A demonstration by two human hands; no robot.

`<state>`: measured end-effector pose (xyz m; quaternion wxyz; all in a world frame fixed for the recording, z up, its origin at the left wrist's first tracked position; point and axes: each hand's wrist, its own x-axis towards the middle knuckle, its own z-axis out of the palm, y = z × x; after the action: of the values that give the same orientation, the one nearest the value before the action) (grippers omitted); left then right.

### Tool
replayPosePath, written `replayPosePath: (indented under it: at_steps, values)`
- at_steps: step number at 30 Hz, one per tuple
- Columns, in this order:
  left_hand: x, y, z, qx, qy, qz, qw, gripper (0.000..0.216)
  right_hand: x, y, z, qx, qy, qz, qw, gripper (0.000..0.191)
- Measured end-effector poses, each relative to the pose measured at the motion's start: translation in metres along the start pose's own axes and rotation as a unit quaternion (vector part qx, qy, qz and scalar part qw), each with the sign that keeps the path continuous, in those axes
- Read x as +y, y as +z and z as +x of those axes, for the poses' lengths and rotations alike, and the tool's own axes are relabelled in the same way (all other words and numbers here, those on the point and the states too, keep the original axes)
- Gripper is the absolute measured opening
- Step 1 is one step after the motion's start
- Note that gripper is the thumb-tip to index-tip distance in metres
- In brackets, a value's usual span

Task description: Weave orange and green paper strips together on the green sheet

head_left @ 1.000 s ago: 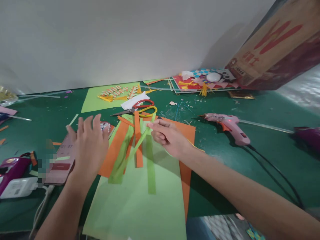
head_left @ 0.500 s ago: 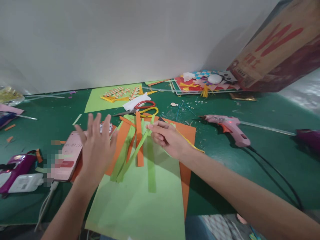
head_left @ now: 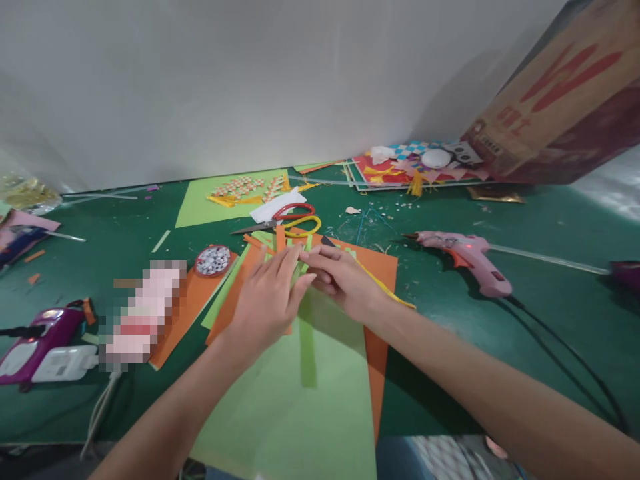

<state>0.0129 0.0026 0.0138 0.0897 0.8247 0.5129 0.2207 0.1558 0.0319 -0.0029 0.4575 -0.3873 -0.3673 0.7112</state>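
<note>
My left hand (head_left: 267,299) lies over a pile of green and orange paper strips (head_left: 273,243), fingers stretched out and flat on them. My right hand (head_left: 340,277) meets it from the right, its fingers pinched on the top ends of the strips. The strips rest on a light green paper sheet (head_left: 310,400), which lies on an orange sheet (head_left: 377,347). Most of the strip pile is hidden under my left hand.
Red and yellow scissors (head_left: 287,217) lie just behind the strips. A round tin of googly eyes (head_left: 213,260) and a blurred-out phone (head_left: 143,313) sit to the left. A pink glue gun (head_left: 470,257) with its cord lies right. A cardboard box (head_left: 560,100) stands far right.
My left hand has swung from the phone side rightward onto the strip pile. My right hand has stayed on the strips. The view has shifted slightly left.
</note>
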Motion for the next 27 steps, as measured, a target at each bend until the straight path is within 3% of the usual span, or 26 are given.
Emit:
replayPosePath:
  at_steps: [1, 4, 7, 10, 13, 16, 18, 22, 27]
  values:
    - [-0.006, -0.004, -0.002, 0.024, -0.009, 0.040, 0.999, 0.044, 0.000, 0.000, 0.000, -0.003, -0.001, -0.003, 1.000, 0.038]
    - [-0.027, -0.018, -0.010, 0.128, -0.167, 0.191, 0.959, 0.048, -0.001, 0.001, -0.001, -0.010, 0.002, -0.005, 1.000, 0.042]
    - [-0.042, -0.022, -0.018, 0.109, -0.267, 0.281, 0.915, 0.050, -0.002, 0.002, -0.003, -0.007, 0.012, -0.004, 1.000, 0.044]
    - [-0.042, -0.015, -0.019, 0.067, -0.268, 0.304, 0.912, 0.050, -0.002, 0.004, -0.004, -0.008, 0.014, -0.001, 1.000, 0.046]
    - [-0.035, -0.007, -0.016, 0.041, -0.220, 0.295, 0.929, 0.048, -0.002, 0.005, -0.005, -0.009, 0.015, -0.002, 1.000, 0.047]
    - [-0.035, -0.005, -0.013, 0.063, -0.219, 0.286, 0.931, 0.048, -0.003, 0.005, -0.004, -0.011, 0.014, -0.008, 1.000, 0.045]
    - [-0.037, -0.004, -0.013, 0.085, -0.201, 0.247, 0.944, 0.047, -0.002, 0.004, -0.004, -0.016, 0.011, -0.012, 1.000, 0.044]
    - [-0.027, -0.003, -0.010, 0.071, -0.049, 0.026, 0.996, 0.042, 0.002, 0.004, -0.004, -0.026, -0.005, -0.022, 0.999, 0.038]
    - [0.007, -0.003, 0.007, -0.010, -0.091, -0.193, 0.977, 0.043, 0.004, 0.002, -0.001, -0.041, -0.022, -0.019, 0.999, 0.031]
